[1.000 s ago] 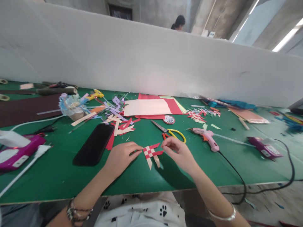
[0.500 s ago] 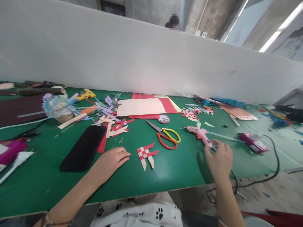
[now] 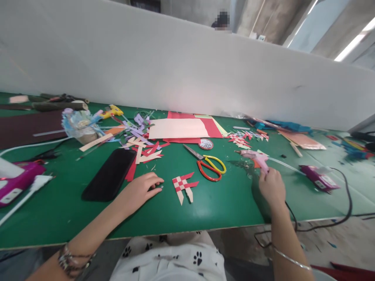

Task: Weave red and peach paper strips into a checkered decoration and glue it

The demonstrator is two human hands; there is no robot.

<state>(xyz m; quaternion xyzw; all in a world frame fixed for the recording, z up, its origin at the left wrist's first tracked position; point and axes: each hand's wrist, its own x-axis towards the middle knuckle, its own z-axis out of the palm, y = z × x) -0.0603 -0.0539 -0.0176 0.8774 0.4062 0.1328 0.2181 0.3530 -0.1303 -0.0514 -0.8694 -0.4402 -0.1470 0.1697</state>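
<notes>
A small woven piece of red and cream paper strips lies on the green table in front of me. My left hand rests on the table just left of it, fingers loosely curled, with a tiny round googly eye at its fingertips. My right hand is closed round the handle of the pink glue gun, which is lifted slightly off the table, nozzle pointing left.
Yellow and red scissors lie behind the woven piece. A black phone is to the left, with paper scraps and red and cream sheets beyond. A purple glue gun and black cable sit right. A white partition backs the table.
My right hand let go of the woven piece, moved right and closed on the pink glue gun. My left hand drew back a little from the woven piece.
</notes>
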